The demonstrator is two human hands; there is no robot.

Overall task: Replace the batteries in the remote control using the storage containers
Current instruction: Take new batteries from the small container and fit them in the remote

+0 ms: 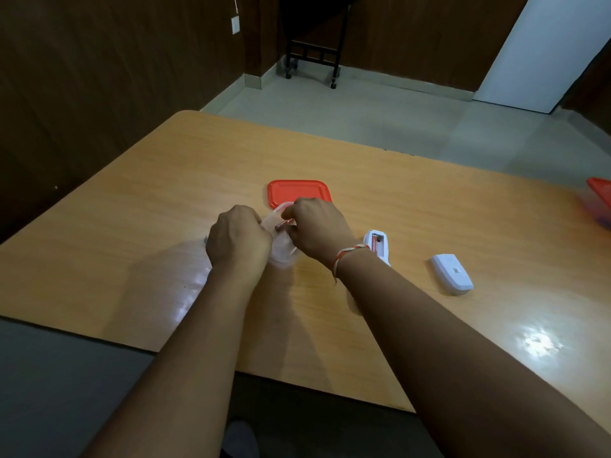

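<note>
A clear plastic container (281,249) stands on the wooden table (429,209), with its red lid (297,190) lying flat just behind it. My left hand (238,239) grips the container's left side. Over the container's opening, my right hand (317,226) pinches a small reddish battery (283,225). The white remote (377,244) lies to the right with its back open and one battery showing in the compartment. Its white battery cover (451,274) lies farther right.
A second red-lidded container (600,196) sits at the table's right edge, partly cut off. A black wheeled stand (312,57) is on the floor beyond the table. The table's near edge runs close to my body.
</note>
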